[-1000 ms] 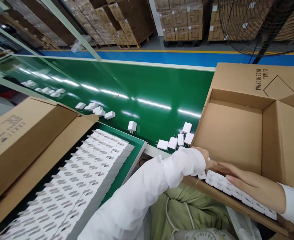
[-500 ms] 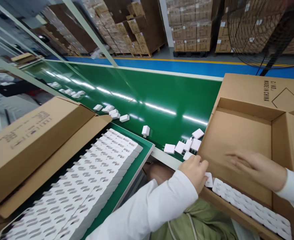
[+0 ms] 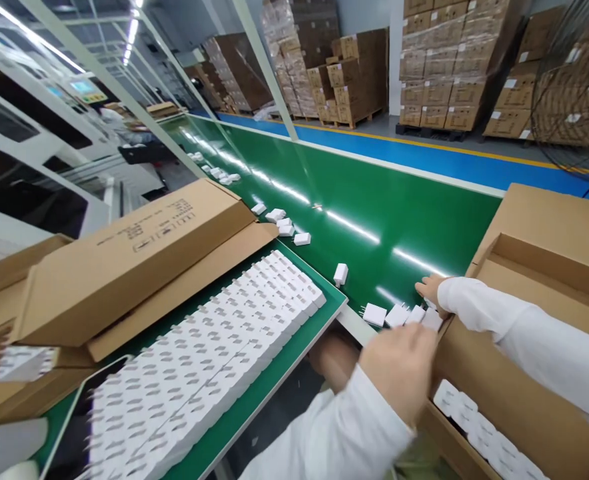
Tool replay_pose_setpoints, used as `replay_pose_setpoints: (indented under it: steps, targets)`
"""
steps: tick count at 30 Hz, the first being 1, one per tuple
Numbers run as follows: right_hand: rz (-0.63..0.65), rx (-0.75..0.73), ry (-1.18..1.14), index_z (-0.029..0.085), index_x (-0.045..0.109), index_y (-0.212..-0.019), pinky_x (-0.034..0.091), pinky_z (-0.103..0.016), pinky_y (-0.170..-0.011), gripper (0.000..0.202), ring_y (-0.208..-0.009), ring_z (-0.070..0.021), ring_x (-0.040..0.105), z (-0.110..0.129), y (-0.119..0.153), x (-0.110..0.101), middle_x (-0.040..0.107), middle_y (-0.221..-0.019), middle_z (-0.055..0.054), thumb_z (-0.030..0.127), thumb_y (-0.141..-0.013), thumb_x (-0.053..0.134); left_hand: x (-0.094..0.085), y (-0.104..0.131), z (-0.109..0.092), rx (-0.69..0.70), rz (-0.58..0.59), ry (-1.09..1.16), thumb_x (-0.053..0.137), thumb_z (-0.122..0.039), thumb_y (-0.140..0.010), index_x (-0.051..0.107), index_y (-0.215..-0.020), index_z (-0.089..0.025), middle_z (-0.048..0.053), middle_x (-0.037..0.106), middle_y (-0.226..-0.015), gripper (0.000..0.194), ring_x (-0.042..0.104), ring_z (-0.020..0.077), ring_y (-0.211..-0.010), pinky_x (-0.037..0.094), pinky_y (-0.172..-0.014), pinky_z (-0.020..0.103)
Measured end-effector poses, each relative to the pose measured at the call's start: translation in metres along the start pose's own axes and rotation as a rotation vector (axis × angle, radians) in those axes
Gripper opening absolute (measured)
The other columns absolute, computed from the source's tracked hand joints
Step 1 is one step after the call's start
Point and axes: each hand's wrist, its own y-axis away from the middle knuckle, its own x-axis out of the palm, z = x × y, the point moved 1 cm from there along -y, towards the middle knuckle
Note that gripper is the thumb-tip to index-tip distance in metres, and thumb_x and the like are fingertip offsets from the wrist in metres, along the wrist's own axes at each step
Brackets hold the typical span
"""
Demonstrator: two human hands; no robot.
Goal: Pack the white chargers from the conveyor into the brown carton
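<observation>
My left hand [image 3: 399, 367] is blurred at the near belt edge, beside the open carton [image 3: 534, 287]; its fingers bend down and what they hold, if anything, is hidden. Beyond it, my right hand [image 3: 431, 292] reaches across the carton's left wall to the belt, its fingers over a white adapter at the end of a small group. Other white adapters [image 3: 375, 315] of that group lie just left of it, some with metal pins showing. Inside the carton, a double row of white adapters [image 3: 484, 433] stands along the near wall.
A green tray [image 3: 274, 360] at left holds tight rows of white adapters [image 3: 199, 353], pins up. Behind it lies a long carton [image 3: 139, 247]. A lone adapter [image 3: 341, 274] and further groups lie on the green belt [image 3: 374, 193]. A fan [image 3: 574, 93] stands back right.
My right hand has moved from inside the carton to the adapters on the belt. My left hand has drawn away from the row's end. The view has swung right.
</observation>
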Motion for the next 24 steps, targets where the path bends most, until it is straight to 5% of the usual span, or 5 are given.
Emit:
replay_pose_setpoints:
  steps: [7, 10, 16, 20, 24]
  targets:
    - [-0.225, -0.037, -0.233, 0.02, 0.043, -0.121, 0.047, -0.046, -0.076, 0.046, -0.09, -0.0285, 0.059, -0.032, 0.031, -0.023, 0.057, -0.105, -0.012, 0.029, -0.076, 0.05, 0.043, -0.035, 0.083, -0.138, 0.018, -0.202, 0.04, -0.005, -0.079, 0.045, -0.119, -0.011, 0.015, 0.048, -0.125, 0.041, 0.042, 0.0232, -0.118, 0.039, -0.096, 0.037]
    - [-0.333, -0.15, -1.047, 0.025, 0.018, -0.133, 0.049, -0.039, -0.08, 0.061, -0.092, -0.0223, 0.06, -0.038, 0.072, -0.012, 0.057, -0.105, -0.008, 0.048, -0.081, 0.039, 0.055, -0.042, 0.088, -0.142, 0.021, -0.184, 0.039, -0.005, -0.081, 0.05, -0.111, -0.014, 0.013, 0.056, -0.111, 0.033, 0.049, 0.0223, -0.108, 0.045, -0.086, 0.037]
    - [-0.097, -0.124, -2.212, 0.028, 0.049, -0.113, 0.046, -0.032, -0.087, 0.036, -0.092, -0.0175, 0.06, 0.002, 0.154, 0.059, 0.062, -0.098, -0.006, 0.045, -0.083, 0.037, 0.045, -0.037, 0.088, -0.178, -0.011, -0.132, 0.047, -0.013, -0.081, 0.048, -0.112, -0.012, 0.012, 0.055, -0.106, 0.032, 0.051, 0.0256, -0.1, 0.046, -0.082, 0.039]
    - [-0.043, -0.017, -2.405, 0.026, 0.058, -0.106, 0.05, -0.03, -0.077, 0.042, -0.075, -0.0164, 0.061, 0.029, 0.174, 0.073, 0.061, -0.085, -0.006, 0.052, -0.073, 0.052, 0.043, -0.033, 0.088, -0.208, -0.018, -0.002, 0.048, -0.021, -0.082, 0.041, -0.12, -0.016, 0.011, 0.05, -0.112, 0.039, 0.05, 0.0247, -0.102, 0.046, -0.082, 0.037]
    - [-0.303, 0.192, -2.208, 0.026, 0.053, -0.102, 0.05, -0.03, -0.073, 0.039, -0.074, -0.0163, 0.059, 0.04, 0.172, 0.072, 0.06, -0.078, -0.003, 0.05, -0.071, 0.058, 0.047, -0.029, 0.085, -0.207, -0.027, 0.192, 0.046, -0.024, -0.083, 0.04, -0.122, -0.018, 0.011, 0.048, -0.114, 0.04, 0.048, 0.0258, -0.106, 0.046, -0.081, 0.037]
